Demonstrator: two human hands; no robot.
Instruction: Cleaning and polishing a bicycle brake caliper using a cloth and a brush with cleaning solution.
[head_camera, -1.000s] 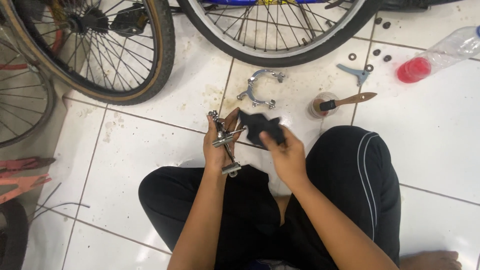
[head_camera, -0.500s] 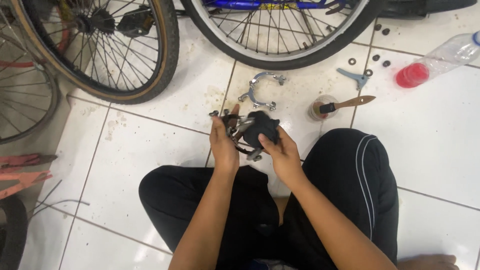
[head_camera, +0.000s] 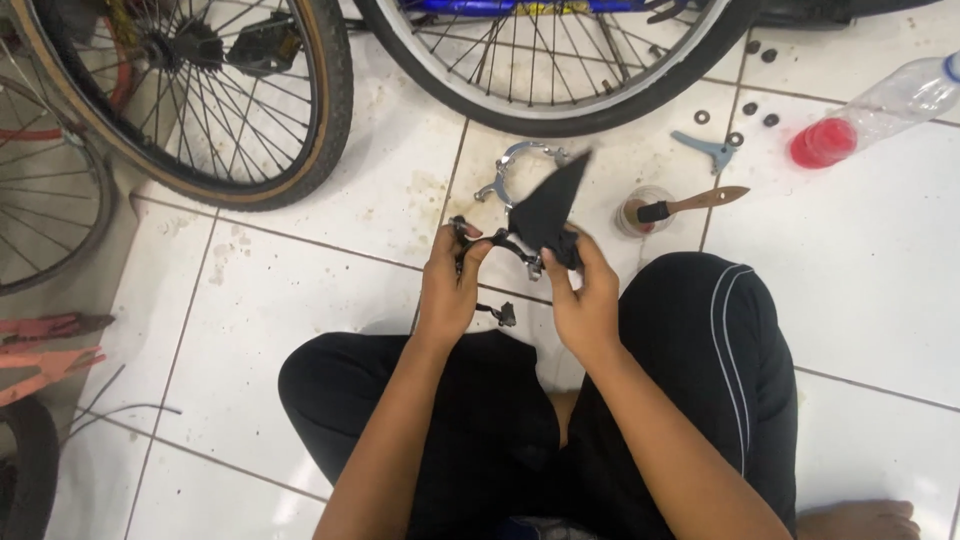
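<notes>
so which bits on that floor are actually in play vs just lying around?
In hand:
left hand grips the dark brake caliper
right hand holds the black cloth against it

Lying about:
silver caliper on the tiles
brush in a small jar
bottle with red liquid
blue tool
washers
bicycle wheels
</notes>
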